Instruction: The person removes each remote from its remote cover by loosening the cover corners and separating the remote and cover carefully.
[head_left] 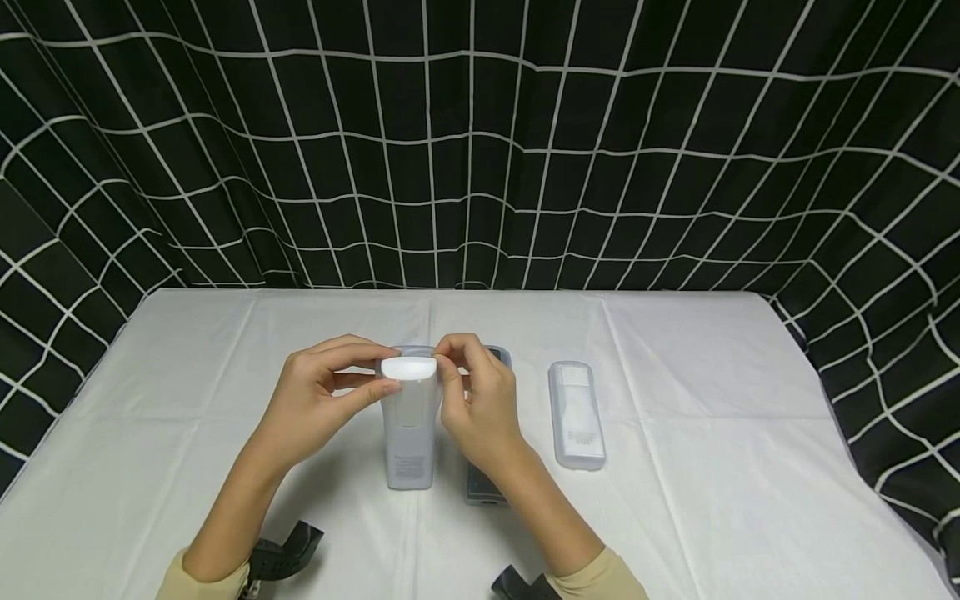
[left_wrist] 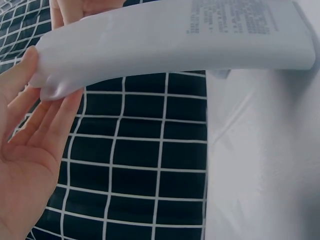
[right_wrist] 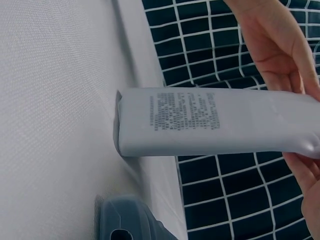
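Note:
A white remote control stands on end on the table inside a translucent silicone sleeve. Only its white upper end shows bare; printed text shows through near the bottom. My left hand pinches the sleeve's top from the left, thumb in front and fingers behind. From the right, my right hand pinches the sleeve's upper edge between thumb and fingers. In the right wrist view the covered remote has its lower end on the cloth, with both hands around its upper end.
A dark remote in a clear sleeve lies partly hidden under my right hand and forearm. Farther right, another white remote in a translucent sleeve lies face down. White cloth covers the table; a black grid-patterned curtain hangs behind.

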